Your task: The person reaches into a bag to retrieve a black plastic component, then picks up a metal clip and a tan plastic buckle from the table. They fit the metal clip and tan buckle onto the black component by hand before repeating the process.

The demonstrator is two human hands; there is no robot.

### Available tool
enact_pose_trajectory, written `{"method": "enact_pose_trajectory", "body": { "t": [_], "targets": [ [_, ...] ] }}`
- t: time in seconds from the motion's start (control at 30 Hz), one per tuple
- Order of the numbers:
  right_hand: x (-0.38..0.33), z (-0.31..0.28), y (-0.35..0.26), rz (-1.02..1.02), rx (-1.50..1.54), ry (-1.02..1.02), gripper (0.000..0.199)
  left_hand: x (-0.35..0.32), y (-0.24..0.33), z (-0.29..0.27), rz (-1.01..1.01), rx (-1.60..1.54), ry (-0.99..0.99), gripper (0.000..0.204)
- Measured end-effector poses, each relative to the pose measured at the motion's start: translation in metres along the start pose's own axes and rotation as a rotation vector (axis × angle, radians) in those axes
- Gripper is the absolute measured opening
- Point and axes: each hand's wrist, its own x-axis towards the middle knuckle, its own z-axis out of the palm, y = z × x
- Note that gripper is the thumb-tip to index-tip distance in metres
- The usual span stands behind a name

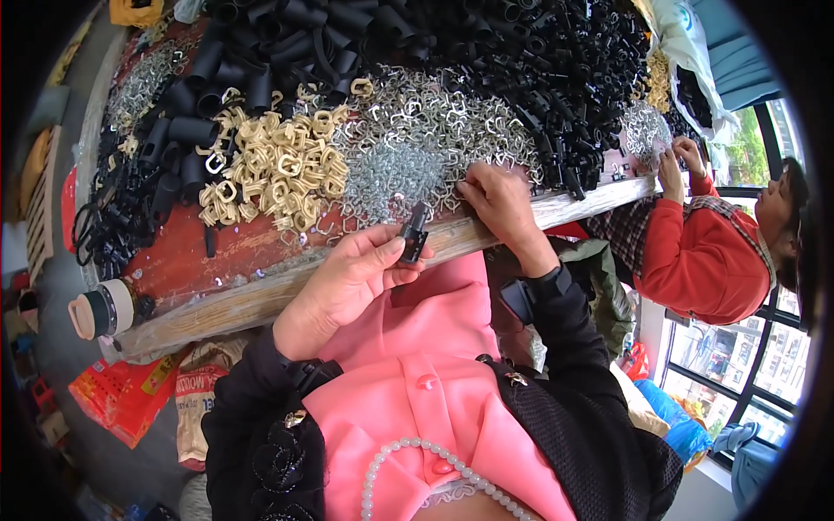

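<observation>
Pink top (434, 382), left hand (347, 278) pinching black clip (413, 234), right hand (495, 204) fingers picking among silver metal clips (408, 156)

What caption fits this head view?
Left hand holds a small black plastic part while the right hand picks among silver metal clips.

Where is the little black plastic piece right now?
The little black plastic piece is pinched in the left hand, just in front of the table's wooden edge, near the silver clips.

bare red tabletop (187, 260) beside piled clips (274, 169)
</observation>
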Motion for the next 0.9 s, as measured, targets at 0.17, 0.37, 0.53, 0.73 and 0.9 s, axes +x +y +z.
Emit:
{"method": "enact_pose_trajectory", "body": {
  "t": [0.17,0.37,0.53,0.73,0.9],
  "targets": [
    [0.006,-0.007,-0.006,0.108,0.316,0.154,0.013,-0.004,-0.002,0.002,0.026,-0.015,0.062,0.026],
    [0.007,-0.011,-0.004,0.338,1.033,0.078,0.009,-0.004,-0.005,0.002,0.069,-0.04,0.093,0.024],
    [-0.002,-0.013,-0.027,0.429,1.489,-0.043,0.01,0.004,0.0,0.011,0.118,-0.023,0.068,0.024],
    [-0.01,-0.006,-0.054,0.403,1.83,-0.456,0.013,0.01,-0.001,0.018,0.145,-0.037,-0.08,0.029],
    [-0.009,-0.01,-0.068,0.512,1.902,-0.461,0.011,0.011,-0.001,0.017,0.141,-0.052,-0.143,0.033]
  ]
}}
